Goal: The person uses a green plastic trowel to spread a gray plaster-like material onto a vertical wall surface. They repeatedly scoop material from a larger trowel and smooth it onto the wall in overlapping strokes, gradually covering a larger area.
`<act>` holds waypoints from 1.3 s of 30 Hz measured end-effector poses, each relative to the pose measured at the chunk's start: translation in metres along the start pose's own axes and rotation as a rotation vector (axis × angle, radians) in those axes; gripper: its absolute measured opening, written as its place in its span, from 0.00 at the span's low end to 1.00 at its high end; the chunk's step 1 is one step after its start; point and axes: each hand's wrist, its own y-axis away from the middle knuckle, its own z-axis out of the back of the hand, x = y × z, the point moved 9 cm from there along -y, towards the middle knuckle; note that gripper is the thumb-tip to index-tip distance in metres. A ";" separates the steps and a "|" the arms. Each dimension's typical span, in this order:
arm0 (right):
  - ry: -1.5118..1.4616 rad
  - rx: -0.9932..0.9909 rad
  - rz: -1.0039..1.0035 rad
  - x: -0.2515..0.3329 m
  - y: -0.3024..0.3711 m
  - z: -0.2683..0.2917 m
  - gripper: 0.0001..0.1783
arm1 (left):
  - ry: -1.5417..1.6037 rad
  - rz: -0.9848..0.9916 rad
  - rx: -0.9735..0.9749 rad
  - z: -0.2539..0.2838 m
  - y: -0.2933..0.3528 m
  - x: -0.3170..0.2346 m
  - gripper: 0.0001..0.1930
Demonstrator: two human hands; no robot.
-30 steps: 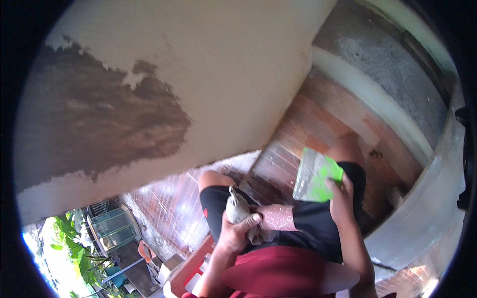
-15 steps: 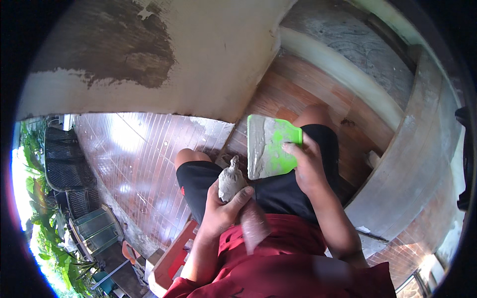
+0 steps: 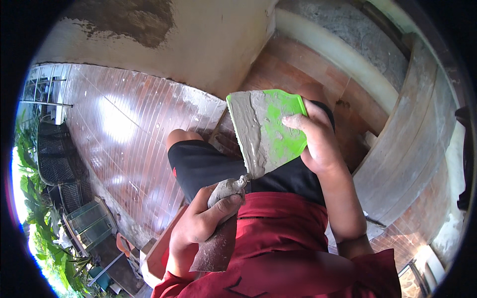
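In my right hand (image 3: 318, 136) is a green plastic spreader (image 3: 285, 141), gripped by its right edge with the thumb on top. Wet grey putty (image 3: 248, 129) coats its left part, thickest in a ridge along the straight edge. My left hand (image 3: 201, 218) is closed around a putty-caked thing (image 3: 226, 191) with a bulging, knobbed grey end and a flat, flared, reddish-brown end (image 3: 216, 248); its kind is unclear. The knobbed end is at the spreader's lower corner, apparently touching the putty. Both hands are over my lap, above black shorts (image 3: 203, 161).
A pale wall (image 3: 213, 44) with a dark wet patch (image 3: 124, 20) stands ahead. Shiny reddish-brown tiles (image 3: 124, 139) spread to the left, with black woven chairs (image 3: 57, 154) beyond. A curved grey ledge (image 3: 397, 134) runs along the right. A red box-like thing (image 3: 161, 253) is near my left forearm.
My left hand has turned, swinging the knobbed end rightward to the spreader's lower corner. The spreader has tilted and shifted slightly up and left. The view has moved too.
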 end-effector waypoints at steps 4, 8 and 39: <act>0.005 0.054 -0.027 0.001 0.004 -0.007 0.17 | -0.032 0.031 -0.004 -0.001 0.004 -0.002 0.13; 0.019 0.054 -0.047 -0.001 0.008 -0.008 0.17 | -0.046 0.103 -0.123 0.008 0.008 0.002 0.13; 0.172 0.123 -0.030 -0.002 0.025 -0.015 0.16 | 0.012 0.220 -0.350 0.036 -0.001 -0.005 0.18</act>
